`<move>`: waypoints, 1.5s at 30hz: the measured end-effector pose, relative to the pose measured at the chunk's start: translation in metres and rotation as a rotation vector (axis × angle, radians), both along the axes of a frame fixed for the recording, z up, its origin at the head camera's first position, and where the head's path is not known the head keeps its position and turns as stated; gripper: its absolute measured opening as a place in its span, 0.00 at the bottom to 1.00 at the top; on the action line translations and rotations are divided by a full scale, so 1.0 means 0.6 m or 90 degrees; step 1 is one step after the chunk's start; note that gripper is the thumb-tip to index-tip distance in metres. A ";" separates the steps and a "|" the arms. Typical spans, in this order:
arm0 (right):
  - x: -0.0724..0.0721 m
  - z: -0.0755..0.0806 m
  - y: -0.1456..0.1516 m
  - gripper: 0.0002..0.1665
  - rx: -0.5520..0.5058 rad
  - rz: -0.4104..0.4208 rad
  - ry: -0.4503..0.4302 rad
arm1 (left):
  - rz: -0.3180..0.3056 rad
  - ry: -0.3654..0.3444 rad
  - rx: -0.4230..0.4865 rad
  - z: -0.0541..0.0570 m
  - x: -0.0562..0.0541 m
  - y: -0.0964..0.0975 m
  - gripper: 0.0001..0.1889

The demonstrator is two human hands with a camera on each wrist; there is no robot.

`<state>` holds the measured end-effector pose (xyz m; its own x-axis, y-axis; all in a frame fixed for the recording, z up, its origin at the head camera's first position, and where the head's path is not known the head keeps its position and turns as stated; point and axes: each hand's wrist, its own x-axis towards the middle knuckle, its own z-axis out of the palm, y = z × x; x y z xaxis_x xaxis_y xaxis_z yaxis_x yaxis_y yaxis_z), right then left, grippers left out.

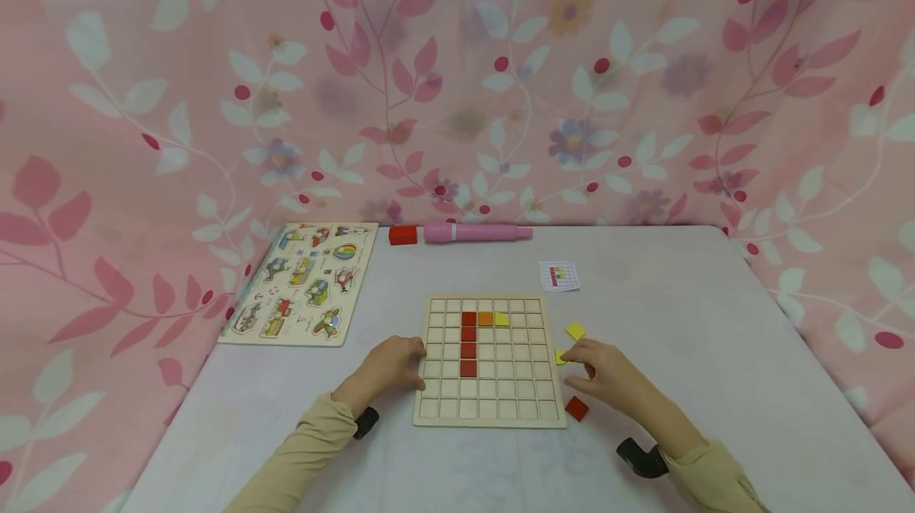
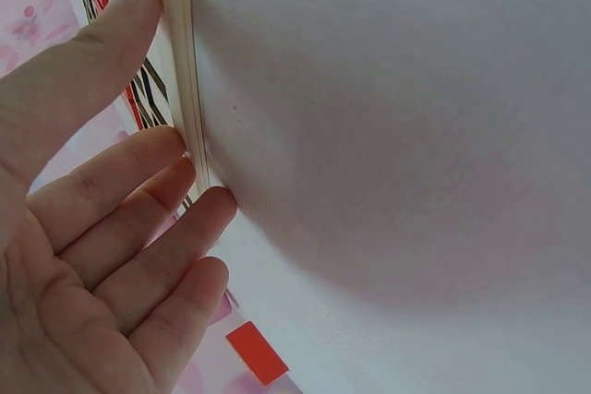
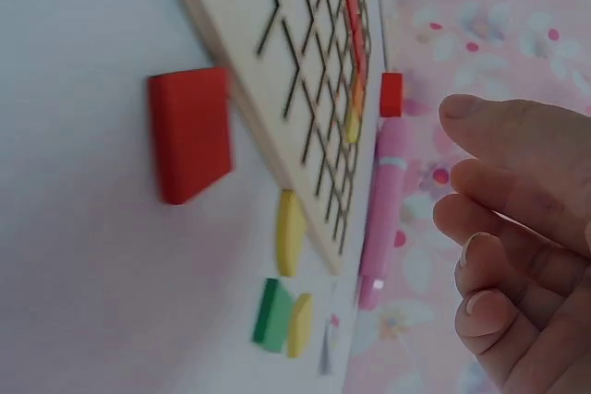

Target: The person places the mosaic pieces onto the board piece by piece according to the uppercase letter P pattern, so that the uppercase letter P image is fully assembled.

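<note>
A wooden grid board [image 1: 503, 386] carries several red tiles [image 1: 468, 350] in a column, with an orange tile [image 1: 486, 319] and a yellow tile [image 1: 502, 319] beside the top one. My left hand [image 1: 391, 366] touches the board's left edge; in the left wrist view its fingers are fairly straight and the thumb lies against the rim. My right hand [image 1: 608, 374] hovers off the right edge, thumb and fingers apart with nothing between them, partly over a loose yellow tile [image 1: 561, 356]. Near it lie another yellow tile [image 1: 576, 331], a red tile [image 1: 577, 408] and a green tile [image 3: 273, 315], hidden in the head view.
Behind the board, a small card [image 1: 559, 276] shows a coloured grid pattern. A red block [image 1: 403, 236] and a pink pen-like stick [image 1: 475, 233] lie along the table's back edge. At the left is a picture puzzle board [image 1: 300, 283]. Flowered cloth [image 1: 457, 100] hangs behind.
</note>
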<state>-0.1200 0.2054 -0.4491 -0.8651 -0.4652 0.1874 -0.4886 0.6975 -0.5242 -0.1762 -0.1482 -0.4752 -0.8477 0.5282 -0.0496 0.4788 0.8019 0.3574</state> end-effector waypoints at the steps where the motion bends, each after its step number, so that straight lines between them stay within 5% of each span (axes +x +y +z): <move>1: 0.004 -0.004 0.002 0.15 0.001 -0.004 -0.006 | 0.000 0.000 -0.001 0.000 0.000 0.000 0.25; 7: 0.018 -0.027 0.007 0.13 -0.001 0.005 -0.056 | 0.005 0.002 -0.002 -0.002 0.003 -0.002 0.25; 13: 0.023 -0.045 0.010 0.15 0.037 0.033 -0.034 | 0.008 -0.005 -0.002 -0.003 0.004 -0.001 0.25; 22: 0.026 -0.062 0.011 0.14 0.050 -0.005 -0.069 | 0.001 0.000 0.002 -0.001 0.002 0.000 0.25; 32: 0.026 -0.053 0.006 0.17 0.079 -0.093 -0.150 | 0.003 0.003 0.003 0.000 0.000 0.000 0.25; 45: 0.025 -0.055 0.011 0.14 0.065 -0.072 -0.151 | 0.004 -0.005 0.004 -0.001 -0.001 0.000 0.25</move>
